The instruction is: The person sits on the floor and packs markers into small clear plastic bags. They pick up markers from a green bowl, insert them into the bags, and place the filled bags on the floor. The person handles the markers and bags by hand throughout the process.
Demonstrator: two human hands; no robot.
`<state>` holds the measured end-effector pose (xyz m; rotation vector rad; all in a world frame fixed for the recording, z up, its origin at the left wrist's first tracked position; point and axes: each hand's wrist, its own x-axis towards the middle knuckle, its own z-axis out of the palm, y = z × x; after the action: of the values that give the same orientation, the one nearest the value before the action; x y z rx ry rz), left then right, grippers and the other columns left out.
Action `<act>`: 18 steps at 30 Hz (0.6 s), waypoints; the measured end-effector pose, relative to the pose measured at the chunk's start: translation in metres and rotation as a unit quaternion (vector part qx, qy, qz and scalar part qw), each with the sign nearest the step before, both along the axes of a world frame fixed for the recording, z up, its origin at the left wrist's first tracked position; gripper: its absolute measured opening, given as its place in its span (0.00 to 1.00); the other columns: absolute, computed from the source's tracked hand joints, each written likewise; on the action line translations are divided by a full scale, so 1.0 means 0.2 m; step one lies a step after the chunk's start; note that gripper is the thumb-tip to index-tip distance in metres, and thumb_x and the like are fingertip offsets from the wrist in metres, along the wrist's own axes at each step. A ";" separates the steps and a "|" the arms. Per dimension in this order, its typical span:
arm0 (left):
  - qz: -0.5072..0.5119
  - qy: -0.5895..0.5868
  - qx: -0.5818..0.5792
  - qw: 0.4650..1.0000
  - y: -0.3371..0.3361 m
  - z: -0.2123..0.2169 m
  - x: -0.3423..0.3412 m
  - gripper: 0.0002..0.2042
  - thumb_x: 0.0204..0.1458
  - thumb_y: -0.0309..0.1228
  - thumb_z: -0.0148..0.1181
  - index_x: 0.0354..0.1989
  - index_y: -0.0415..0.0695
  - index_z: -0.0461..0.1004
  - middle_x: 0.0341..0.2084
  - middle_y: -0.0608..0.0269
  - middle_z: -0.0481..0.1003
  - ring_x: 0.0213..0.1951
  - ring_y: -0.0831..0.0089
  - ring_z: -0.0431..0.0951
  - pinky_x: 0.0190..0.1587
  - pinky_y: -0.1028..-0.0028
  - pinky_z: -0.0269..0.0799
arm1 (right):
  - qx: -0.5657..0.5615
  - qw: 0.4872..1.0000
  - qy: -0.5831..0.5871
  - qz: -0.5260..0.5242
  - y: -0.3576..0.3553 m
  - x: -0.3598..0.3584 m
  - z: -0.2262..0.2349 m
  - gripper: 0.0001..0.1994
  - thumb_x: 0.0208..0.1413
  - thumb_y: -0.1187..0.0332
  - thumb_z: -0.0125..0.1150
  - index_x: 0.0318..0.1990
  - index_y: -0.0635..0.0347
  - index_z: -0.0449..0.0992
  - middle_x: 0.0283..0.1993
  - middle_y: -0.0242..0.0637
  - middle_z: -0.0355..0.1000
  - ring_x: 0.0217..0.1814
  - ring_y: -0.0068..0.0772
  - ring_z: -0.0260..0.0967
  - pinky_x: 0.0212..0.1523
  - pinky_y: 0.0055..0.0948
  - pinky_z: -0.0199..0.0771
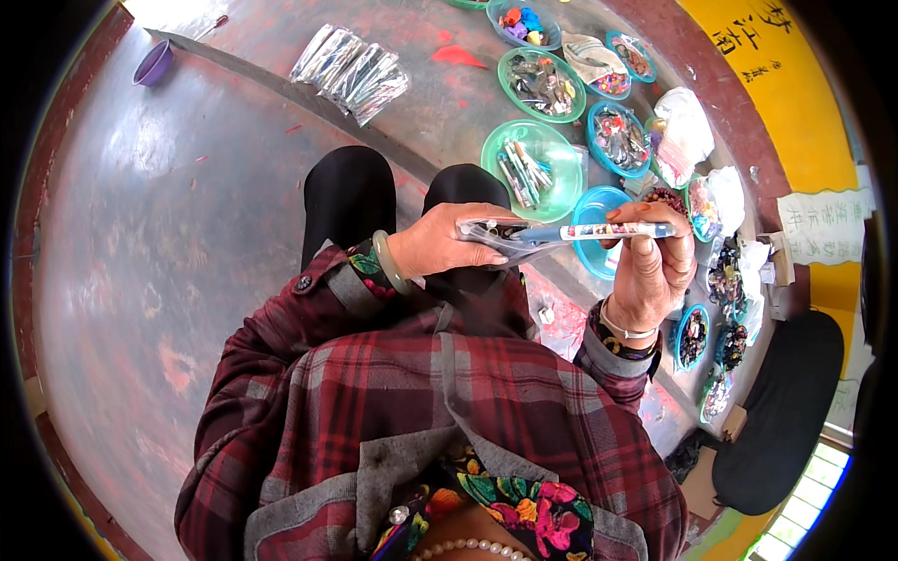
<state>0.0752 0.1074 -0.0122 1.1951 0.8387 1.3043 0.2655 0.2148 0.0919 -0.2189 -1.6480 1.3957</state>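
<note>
Hands meet over the lap: the left hand [440, 245] pinches a clear plastic sleeve [500, 234] while the right hand [655, 271] grips a white pen [613, 230] poking from it, green bowl [535, 168] of pens beyond.

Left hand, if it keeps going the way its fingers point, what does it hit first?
Likely the right hand: the left hand points rightward along the clear bag and pen-like tube they share. Depth unclear; the blue bowl lies behind.

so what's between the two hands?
Head view: a clear plastic bag held by the left hand, and a pen-like stick pinched by the right hand, bridging the gap.
</note>
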 end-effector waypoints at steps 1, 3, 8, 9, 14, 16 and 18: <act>-0.005 -0.014 -0.008 1.000 0.00 0.01 0.00 0.23 0.47 0.27 0.61 0.53 0.33 0.65 0.49 0.58 0.69 0.50 0.72 0.68 0.54 0.72 0.63 | -0.002 1.000 -0.013 -0.005 0.00 0.00 0.00 0.12 0.52 0.72 0.57 0.41 0.69 0.68 0.35 0.47 0.71 0.32 0.28 0.68 0.32 0.23 0.70; -0.009 -0.024 -0.015 1.000 0.00 0.01 0.00 0.23 0.48 0.27 0.61 0.53 0.33 0.64 0.49 0.58 0.69 0.50 0.72 0.68 0.54 0.72 0.63 | -0.006 0.999 -0.038 -0.015 -0.02 -0.02 0.01 0.11 0.52 0.72 0.57 0.41 0.69 0.69 0.35 0.46 0.71 0.32 0.27 0.69 0.32 0.23 0.70; -0.016 -0.038 -0.035 0.999 -0.01 0.04 -0.01 0.23 0.49 0.25 0.59 0.54 0.34 0.63 0.49 0.58 0.69 0.50 0.73 0.68 0.53 0.72 0.63 | -0.029 0.997 -0.065 0.026 -0.02 -0.06 0.01 0.13 0.49 0.79 0.58 0.44 0.69 0.68 0.36 0.42 0.72 0.34 0.26 0.70 0.35 0.21 0.71; -0.011 -0.028 -0.033 0.999 -0.01 0.03 -0.01 0.23 0.49 0.25 0.59 0.54 0.35 0.63 0.49 0.58 0.69 0.50 0.73 0.68 0.53 0.72 0.63 | -0.029 0.997 -0.061 0.021 -0.02 -0.07 0.01 0.13 0.49 0.81 0.58 0.44 0.69 0.68 0.36 0.42 0.71 0.34 0.26 0.70 0.35 0.21 0.71; 0.005 -0.014 -0.004 1.000 0.00 0.01 -0.01 0.23 0.49 0.25 0.59 0.55 0.36 0.63 0.48 0.59 0.69 0.49 0.74 0.68 0.53 0.73 0.62 | 0.068 0.993 -0.090 -0.024 -0.03 -0.13 -0.04 0.16 0.43 0.82 0.63 0.42 0.66 0.69 0.38 0.39 0.72 0.35 0.26 0.71 0.33 0.20 0.70; 0.015 -0.029 0.008 0.999 0.00 0.02 0.00 0.22 0.50 0.27 0.59 0.54 0.37 0.64 0.44 0.62 0.71 0.46 0.78 0.69 0.49 0.75 0.64 | 0.115 0.984 -0.128 -0.043 -0.03 -0.13 -0.06 0.16 0.41 0.78 0.67 0.40 0.63 0.72 0.36 0.36 0.74 0.32 0.24 0.71 0.31 0.20 0.69; 0.023 -0.037 0.014 0.999 0.00 0.02 0.00 0.22 0.51 0.28 0.59 0.54 0.37 0.64 0.42 0.64 0.72 0.44 0.79 0.69 0.48 0.76 0.65 | 0.161 0.975 -0.140 -0.054 -0.04 -0.14 -0.06 0.15 0.40 0.78 0.67 0.39 0.62 0.73 0.35 0.36 0.74 0.30 0.24 0.70 0.30 0.20 0.69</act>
<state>0.0755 0.1073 -0.0089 1.1488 0.8002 1.3935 0.2369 0.2071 0.0797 -0.3231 -2.0365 1.0318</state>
